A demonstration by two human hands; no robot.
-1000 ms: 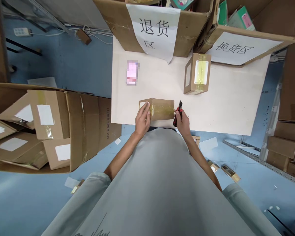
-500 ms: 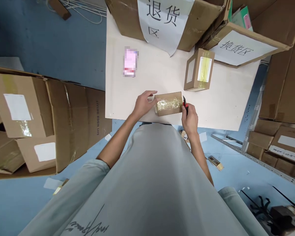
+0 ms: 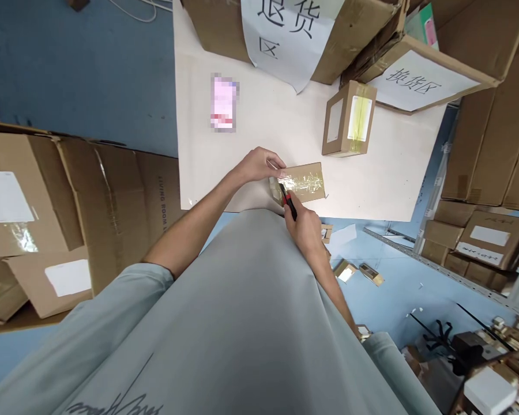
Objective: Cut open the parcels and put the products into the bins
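A small cardboard box (image 3: 309, 180) with shiny clear tape along its top lies near the front edge of the white table (image 3: 251, 98). My left hand (image 3: 263, 163) grips the box at its left end, fingers over the far edge and thumb on top. In my right hand (image 3: 303, 223) is a black and red utility knife (image 3: 290, 203), its blade at the taped left end of the box. Whether the blade has gone into the tape I cannot tell.
Behind stand a taller taped box (image 3: 350, 118) and two large labelled cartons (image 3: 218, 34), (image 3: 454, 63). A blurred pink item (image 3: 224, 104) lies at left. A big carton (image 3: 116, 202) holding boxes flanks the table; shelves (image 3: 484, 230) of boxes are at right.
My right hand has carried the utility knife from the box's right end to its left end. The left hand has come farther over the box's left end. The view has shifted slightly.
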